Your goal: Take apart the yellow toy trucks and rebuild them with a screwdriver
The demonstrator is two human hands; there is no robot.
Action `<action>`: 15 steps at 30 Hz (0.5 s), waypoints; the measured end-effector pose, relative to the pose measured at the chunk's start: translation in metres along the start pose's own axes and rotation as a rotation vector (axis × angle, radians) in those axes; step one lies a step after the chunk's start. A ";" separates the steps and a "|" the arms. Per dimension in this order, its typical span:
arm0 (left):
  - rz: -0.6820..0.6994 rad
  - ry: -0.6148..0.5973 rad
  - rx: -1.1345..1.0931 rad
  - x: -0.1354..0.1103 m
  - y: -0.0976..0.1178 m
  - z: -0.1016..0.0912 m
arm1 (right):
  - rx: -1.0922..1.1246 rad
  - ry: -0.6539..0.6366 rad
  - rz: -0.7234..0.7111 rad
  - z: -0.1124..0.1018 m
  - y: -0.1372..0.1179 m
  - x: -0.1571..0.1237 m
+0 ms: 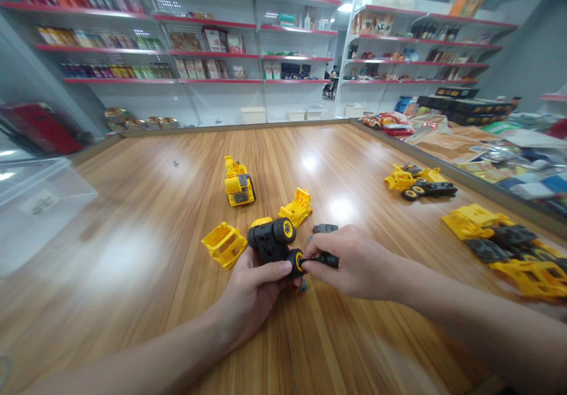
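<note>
My left hand (257,283) is closed around a black toy truck chassis (267,242) with yellow-hubbed wheels, tilted on its side above the table. In my right hand (349,259) is a black screwdriver (326,260), its tip at the hub of the near wheel (296,262). Whether the tip sits in a screw is too small to tell. Beside my left hand lies a yellow toy truck bed (225,245). Just beyond the chassis are another yellow toy part (296,206) and a grey piece (325,228), partly behind my right hand.
A yellow toy construction vehicle (239,182) stands farther back on the wooden table (155,218). Toy vehicle parts lie in two groups on the right, one farther (420,182) and one nearer (509,247). A clear plastic box (39,212) is at left. Stocked shelves (212,52) stand behind.
</note>
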State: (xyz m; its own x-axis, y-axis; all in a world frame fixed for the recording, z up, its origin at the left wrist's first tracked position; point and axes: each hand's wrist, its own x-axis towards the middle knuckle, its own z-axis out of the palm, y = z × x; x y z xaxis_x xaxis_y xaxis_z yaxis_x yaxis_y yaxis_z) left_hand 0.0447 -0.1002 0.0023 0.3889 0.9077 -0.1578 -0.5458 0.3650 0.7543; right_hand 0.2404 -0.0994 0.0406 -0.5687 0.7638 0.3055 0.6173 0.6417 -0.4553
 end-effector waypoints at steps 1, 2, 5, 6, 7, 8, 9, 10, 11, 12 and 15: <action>0.003 -0.001 -0.003 0.000 0.000 0.000 | 0.001 -0.002 0.012 0.000 0.000 0.000; 0.009 -0.006 -0.001 0.000 -0.001 0.000 | 0.008 -0.001 0.028 0.001 -0.001 0.000; 0.054 -0.014 0.023 -0.001 -0.002 0.000 | 0.073 0.008 0.077 0.004 -0.001 0.000; 0.074 -0.008 0.032 -0.001 -0.002 0.000 | 0.109 0.009 0.092 0.005 -0.002 0.001; 0.094 0.003 0.036 -0.002 -0.002 -0.001 | 0.147 0.008 0.111 0.007 -0.002 0.001; 0.109 0.013 0.038 -0.002 -0.003 -0.001 | 0.186 0.009 0.133 0.008 -0.002 0.002; 0.121 0.023 0.040 -0.002 -0.003 -0.001 | 0.223 0.008 0.160 0.009 -0.003 0.003; 0.126 0.026 0.045 -0.002 -0.003 -0.002 | 0.257 0.005 0.193 0.009 -0.004 0.003; 0.130 0.024 0.051 -0.002 -0.003 -0.002 | 0.287 0.002 0.229 0.010 -0.005 0.004; 0.132 0.019 0.058 -0.001 -0.003 -0.003 | 0.316 -0.004 0.265 0.011 -0.005 0.004; 0.131 0.011 0.070 -0.001 -0.003 -0.005 | 0.410 -0.038 0.354 0.013 -0.006 0.004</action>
State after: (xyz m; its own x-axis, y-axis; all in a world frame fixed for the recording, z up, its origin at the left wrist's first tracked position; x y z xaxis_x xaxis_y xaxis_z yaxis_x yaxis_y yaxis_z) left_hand 0.0422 -0.1010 -0.0029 0.3098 0.9488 -0.0616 -0.5381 0.2284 0.8114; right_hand 0.2272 -0.1010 0.0338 -0.3886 0.9202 0.0469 0.5162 0.2596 -0.8162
